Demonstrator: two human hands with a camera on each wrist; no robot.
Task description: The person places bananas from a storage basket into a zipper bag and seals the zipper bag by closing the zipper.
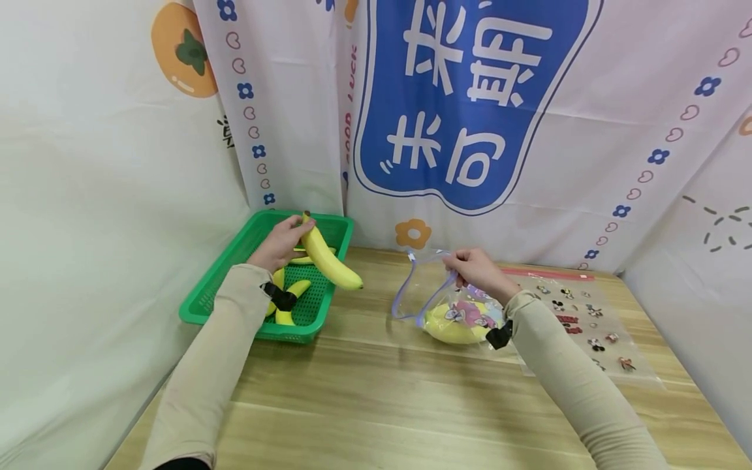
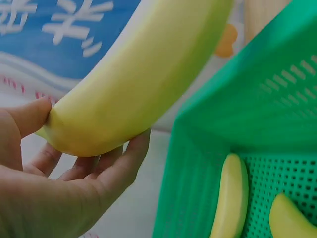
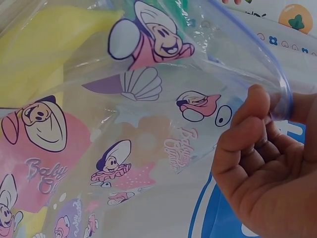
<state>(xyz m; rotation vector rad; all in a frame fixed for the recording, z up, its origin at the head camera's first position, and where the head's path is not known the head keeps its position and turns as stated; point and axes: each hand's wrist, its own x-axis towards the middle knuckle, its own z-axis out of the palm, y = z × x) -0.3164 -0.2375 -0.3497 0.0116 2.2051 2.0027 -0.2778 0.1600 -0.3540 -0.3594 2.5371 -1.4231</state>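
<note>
wood-grain table, green basket, clear printed bag, flat patterned plastic bag

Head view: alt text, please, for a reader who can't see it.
A person's left hand holds a banana by one end at a green basket containing more bananas, while the right hand pinches a clear printed bag by its rim, with something yellow inside. A flat red-topped bag lies on the wooden table.

Looks like you're in a curtained-off booth: printed cloth hung behind your wood-grain table, white sheeting left of it.
</note>
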